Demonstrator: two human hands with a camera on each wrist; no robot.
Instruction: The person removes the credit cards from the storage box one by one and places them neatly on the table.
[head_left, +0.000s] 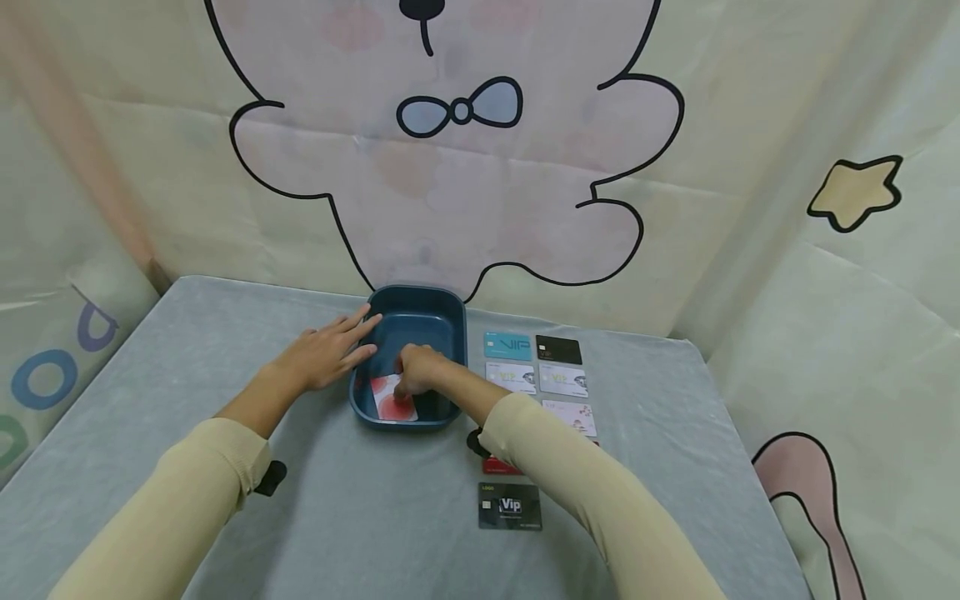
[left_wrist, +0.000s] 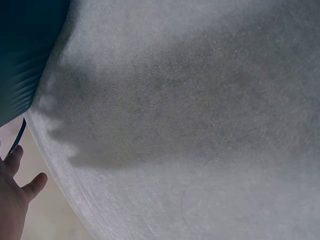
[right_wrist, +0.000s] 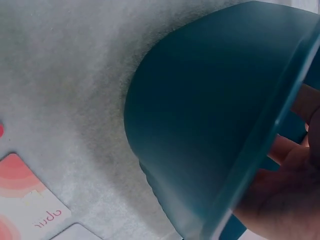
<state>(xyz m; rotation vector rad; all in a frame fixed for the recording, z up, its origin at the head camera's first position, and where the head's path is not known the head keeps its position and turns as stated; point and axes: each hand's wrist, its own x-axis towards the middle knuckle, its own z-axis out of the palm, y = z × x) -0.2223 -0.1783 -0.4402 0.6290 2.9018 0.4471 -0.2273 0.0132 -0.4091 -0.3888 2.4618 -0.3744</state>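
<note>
A dark blue tray (head_left: 408,425) stands near the back of the table, and a red and white card (head_left: 384,400) is inside it at the front. My right hand (head_left: 420,369) reaches over the tray's right side, its thumb and bent fingers pinching the card at its right part. In the right wrist view, the tray's outer wall (right_wrist: 210,115) partly hides this hand. My left hand (head_left: 327,352) is at the tray's left rim with its fingers spread and straight, fingertips right at the edge. The left wrist view catches only part of that hand (left_wrist: 12,195).
Right of the tray lie several cards in rows: a teal card (head_left: 507,346), a black card (head_left: 558,350), white cards such as one (head_left: 563,380), a pale pink card (head_left: 568,417). Nearer are a red card (head_left: 501,467), partly under the right sleeve, and a dark Vip card (head_left: 510,506). A printed curtain (head_left: 420,225) hangs behind.
</note>
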